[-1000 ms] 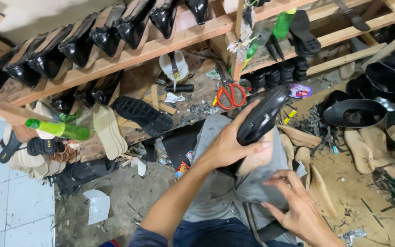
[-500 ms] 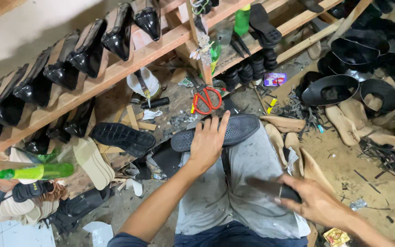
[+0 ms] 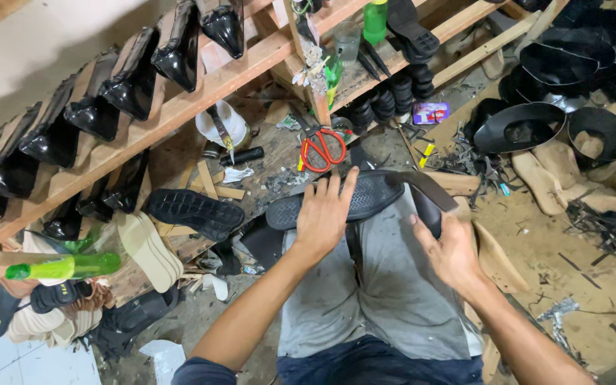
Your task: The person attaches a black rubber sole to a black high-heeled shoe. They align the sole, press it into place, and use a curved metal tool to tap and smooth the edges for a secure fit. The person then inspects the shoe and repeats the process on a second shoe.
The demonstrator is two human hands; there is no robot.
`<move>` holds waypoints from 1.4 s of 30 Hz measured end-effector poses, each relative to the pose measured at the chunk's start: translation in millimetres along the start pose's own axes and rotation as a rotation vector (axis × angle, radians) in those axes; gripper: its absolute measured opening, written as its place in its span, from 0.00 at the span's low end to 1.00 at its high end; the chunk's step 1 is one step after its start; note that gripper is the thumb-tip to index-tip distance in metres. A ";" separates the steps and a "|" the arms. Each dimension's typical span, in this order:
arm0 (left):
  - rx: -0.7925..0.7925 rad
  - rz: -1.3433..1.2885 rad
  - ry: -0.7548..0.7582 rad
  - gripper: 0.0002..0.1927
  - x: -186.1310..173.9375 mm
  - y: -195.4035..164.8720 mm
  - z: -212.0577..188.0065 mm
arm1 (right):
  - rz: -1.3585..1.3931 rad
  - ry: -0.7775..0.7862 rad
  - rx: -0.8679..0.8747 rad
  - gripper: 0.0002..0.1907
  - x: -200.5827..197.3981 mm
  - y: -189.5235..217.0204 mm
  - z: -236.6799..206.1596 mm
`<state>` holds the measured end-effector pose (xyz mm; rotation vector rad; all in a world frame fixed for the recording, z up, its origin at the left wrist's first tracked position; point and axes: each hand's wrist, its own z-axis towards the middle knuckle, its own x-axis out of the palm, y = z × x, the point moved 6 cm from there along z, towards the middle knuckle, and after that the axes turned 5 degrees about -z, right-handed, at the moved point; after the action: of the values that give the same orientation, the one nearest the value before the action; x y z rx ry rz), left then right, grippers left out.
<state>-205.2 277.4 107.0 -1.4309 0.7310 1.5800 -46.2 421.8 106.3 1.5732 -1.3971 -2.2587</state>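
Centre frame: you have lowered the black shoe sole (image 3: 351, 199) onto your lap; your left hand (image 3: 324, 214) now presses it, fingers spread flat, right hand (image 3: 450, 249) gripping its edge.

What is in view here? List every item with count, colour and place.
shoe sole: one, black, on the lap under the left hand
scissors: one, red handles, on the bench past the sole
loose sole: one, black, bench at left
glossy shoes: several, black, along the wooden rack
green bottle: one, lying at lower left
shoe lasts: several, tan, floor at right
left hand: flat on the sole
right hand: at the sole's right end
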 end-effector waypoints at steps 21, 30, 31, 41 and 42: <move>0.017 0.157 -0.118 0.39 7.3 -1.7 -9.3 | 0.302 0.065 0.053 0.09 39.7 -14.1 -26.8; -0.028 0.142 -0.118 0.37 11.7 7.3 -16.5 | 0.136 0.010 -0.049 0.18 66.4 -10.2 -33.4; -0.035 0.137 -0.110 0.37 12.2 8.2 -17.6 | -0.059 0.098 -0.024 0.21 74.5 -14.9 -34.1; -0.045 -0.070 -0.038 0.57 -20.3 10.7 -30.9 | 0.092 0.587 -0.553 0.12 45.5 -89.8 -107.2; -0.020 -0.111 -0.051 0.58 -28.3 9.9 -34.1 | -0.096 0.662 -0.465 0.13 48.3 -99.8 -108.3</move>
<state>-198.5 237.6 127.7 -1.4159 0.5978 1.5358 56.1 387.7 -5.1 1.9535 -0.5919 -1.6629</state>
